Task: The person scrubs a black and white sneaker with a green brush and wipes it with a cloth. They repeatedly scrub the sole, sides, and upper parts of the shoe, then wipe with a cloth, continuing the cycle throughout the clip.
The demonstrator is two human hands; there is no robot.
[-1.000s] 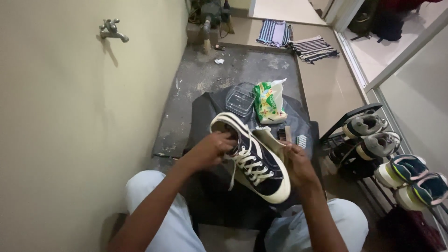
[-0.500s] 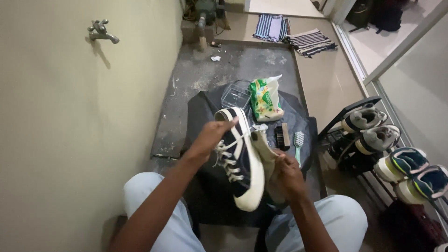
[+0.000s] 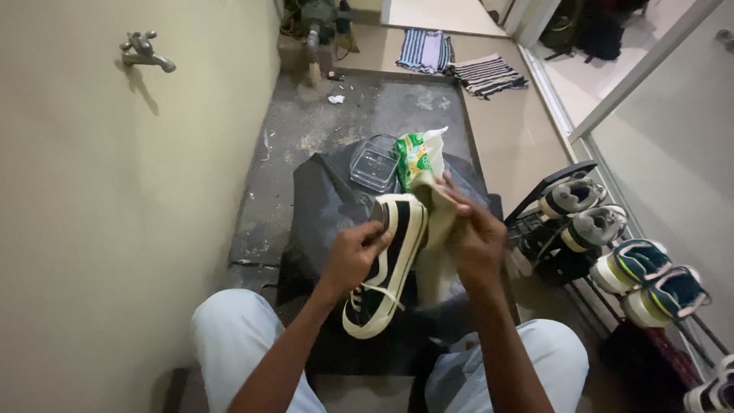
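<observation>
A: Two hands up, both busy. Left hand [image 3: 353,256] is clamped on a dark sneaker [image 3: 384,264] with cream sole and white laces, gripping it at the side near the heel end, sole edge turned up toward the camera.

B: Right one?

A: Right hand [image 3: 475,243] is closed on a pale cloth [image 3: 440,229], pressing it against the sneaker's far side. Fingers curled round the fabric, the cloth hangs down below the hand.

B: Where's the shoe sitting?

A: Not sitting, it is held in the air above the person's knees, over the near edge of a dark plastic sheet [image 3: 325,206] spread on the floor. Toe points down toward the lap.

B: What else is on the sheet?

A: Clear plastic container [image 3: 375,164] near the far edge, a green and white packet [image 3: 414,158] just beside it on the right, touching or nearly, can't tell.

B: Surroundings?

A: Tap [image 3: 145,52] on the beige wall at left. Shoe rack [image 3: 569,229] on the right holding grey sneakers [image 3: 585,210] and teal-lined sneakers [image 3: 650,275]. Striped mats [image 3: 459,65] on the floor far back, well apart from the sheet. Person wears light trousers [image 3: 229,344], seated.
</observation>
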